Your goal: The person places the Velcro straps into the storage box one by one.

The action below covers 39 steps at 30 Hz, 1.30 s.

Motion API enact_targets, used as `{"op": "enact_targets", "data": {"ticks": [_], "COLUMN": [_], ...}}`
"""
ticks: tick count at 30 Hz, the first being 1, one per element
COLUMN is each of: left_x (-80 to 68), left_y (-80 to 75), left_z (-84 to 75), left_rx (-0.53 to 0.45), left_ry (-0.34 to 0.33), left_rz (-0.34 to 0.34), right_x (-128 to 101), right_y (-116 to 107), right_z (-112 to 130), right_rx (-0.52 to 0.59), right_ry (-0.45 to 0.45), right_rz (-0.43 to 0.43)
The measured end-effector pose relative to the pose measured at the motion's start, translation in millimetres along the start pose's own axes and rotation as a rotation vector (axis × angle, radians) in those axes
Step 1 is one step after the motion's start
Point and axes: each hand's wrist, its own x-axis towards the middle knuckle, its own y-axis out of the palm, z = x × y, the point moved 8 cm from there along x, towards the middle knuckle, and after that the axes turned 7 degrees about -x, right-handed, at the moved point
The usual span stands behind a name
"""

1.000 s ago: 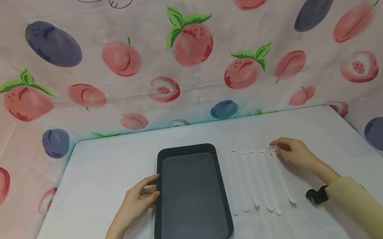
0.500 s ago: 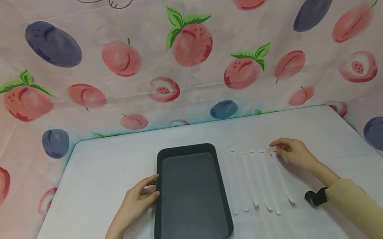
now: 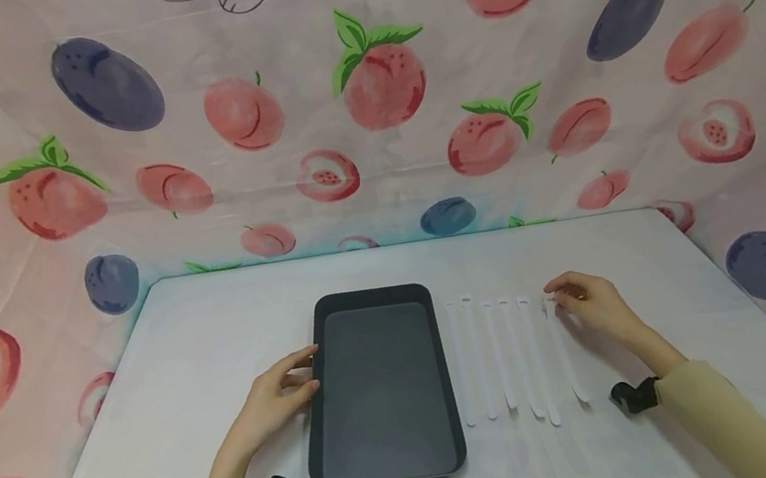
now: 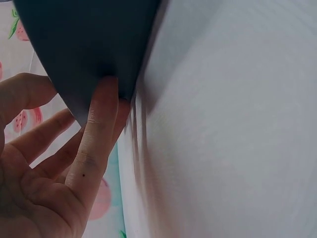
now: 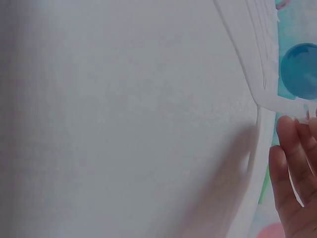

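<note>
R hand (image 3: 592,304) pinches top end of white strap (image 3: 567,352) | strap thin, light, floppy, grab by end | L hand (image 3: 274,394) relaxed, fingers touch black tray (image 3: 382,387) rim on table (image 3: 169,368)

Left hand (image 4: 44,168) fingers (image 4: 99,124) touch the dark tray (image 4: 89,39) edge on the white table (image 4: 228,124)

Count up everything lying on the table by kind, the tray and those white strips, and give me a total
Dark tray: 1, with the left hand touching its left rim.
White strips: 6, lying side by side to the right of the tray; the right hand pinches the top end of the rightmost strip.
Total: 7 things on the white table.
</note>
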Motion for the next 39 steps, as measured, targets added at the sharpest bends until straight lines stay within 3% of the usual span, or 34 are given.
{"op": "enact_targets", "data": {"ticks": [17, 28, 39], "left_x": [0.4, 1.0, 1.1], "left_y": [0.7, 0.2, -0.1], "left_z": [1.6, 2.7, 5.0], "left_rx": [-0.033, 0.005, 0.005], "left_ry": [-0.014, -0.001, -0.036], "left_rz": [0.000, -0.008, -0.009], "right_x": [-8.3, -14.7, -19.9], "right_y": [-1.4, -5.8, -13.2], "right_z": [3.7, 5.1, 8.1], "right_rx": [0.080, 0.057, 0.053], "right_ry": [0.015, -0.001, -0.049], "right_rz": [-0.007, -0.081, -0.178]}}
